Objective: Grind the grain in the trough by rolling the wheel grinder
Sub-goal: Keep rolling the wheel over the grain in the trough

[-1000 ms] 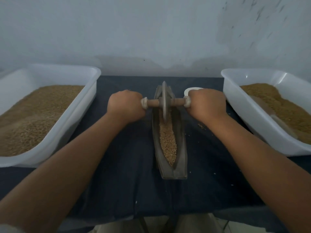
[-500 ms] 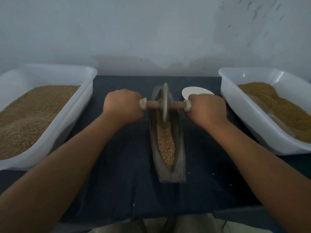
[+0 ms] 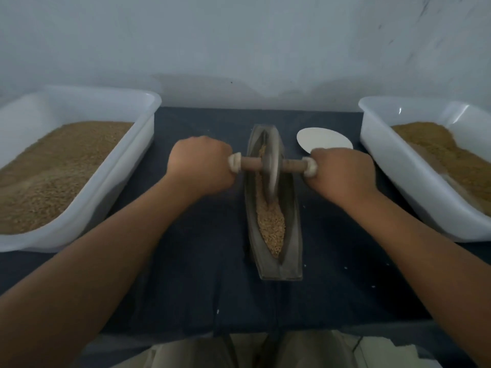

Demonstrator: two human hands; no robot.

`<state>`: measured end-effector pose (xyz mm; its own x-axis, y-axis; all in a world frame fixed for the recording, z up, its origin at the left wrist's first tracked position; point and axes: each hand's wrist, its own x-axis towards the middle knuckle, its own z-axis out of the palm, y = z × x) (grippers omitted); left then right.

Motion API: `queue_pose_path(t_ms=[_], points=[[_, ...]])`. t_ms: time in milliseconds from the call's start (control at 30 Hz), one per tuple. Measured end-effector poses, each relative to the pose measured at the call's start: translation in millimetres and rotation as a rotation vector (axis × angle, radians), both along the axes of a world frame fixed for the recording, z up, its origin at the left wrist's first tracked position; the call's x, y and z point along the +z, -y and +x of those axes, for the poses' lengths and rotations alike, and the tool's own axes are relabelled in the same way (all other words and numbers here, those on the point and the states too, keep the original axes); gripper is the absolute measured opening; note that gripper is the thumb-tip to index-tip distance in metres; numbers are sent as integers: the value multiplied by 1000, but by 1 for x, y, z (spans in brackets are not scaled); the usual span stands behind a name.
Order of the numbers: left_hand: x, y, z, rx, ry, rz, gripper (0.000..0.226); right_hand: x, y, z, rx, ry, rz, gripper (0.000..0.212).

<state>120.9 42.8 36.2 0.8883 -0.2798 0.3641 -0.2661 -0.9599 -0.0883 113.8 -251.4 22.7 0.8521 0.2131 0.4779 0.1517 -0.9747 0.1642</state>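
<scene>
A narrow boat-shaped metal trough (image 3: 293, 243) lies lengthwise on the dark cloth in the middle of the table. Tan grain (image 3: 272, 227) fills its groove. The wheel grinder (image 3: 271, 170), a thin metal disc on a wooden axle, stands upright in the groove around the trough's middle. My left hand (image 3: 202, 166) is clenched on the axle's left handle. My right hand (image 3: 342, 172) is clenched on the right handle. White wrapping shows at both handle ends beside my fists.
A white tub of whole grain (image 3: 39, 168) stands at the left, a white tub of finer brown meal (image 3: 449, 158) at the right. A small white dish (image 3: 322, 139) sits behind my right hand. A pale wall closes the table's far edge.
The wheel has rolled toward me along the trough, from its far end to about the middle. Both hands came back with it, uncovering the white dish.
</scene>
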Motion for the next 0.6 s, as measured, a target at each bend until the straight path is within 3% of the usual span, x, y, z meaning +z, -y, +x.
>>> queue_pose_path(t_ms=[167,400,500,600], points=[[10,6,17,62,-118,-58,31,22,-14,21,21,-17,-20,35],[-15,-19,-51,-113,31,55,37,18,11,-64,150,-151,-2,37],[-6,-9,-30,-52,-14,69,33,16,9,-38,52,-229,-14,37],[9,4,15,31,-54,44,32,15,-7,6,-56,-176,26,35]])
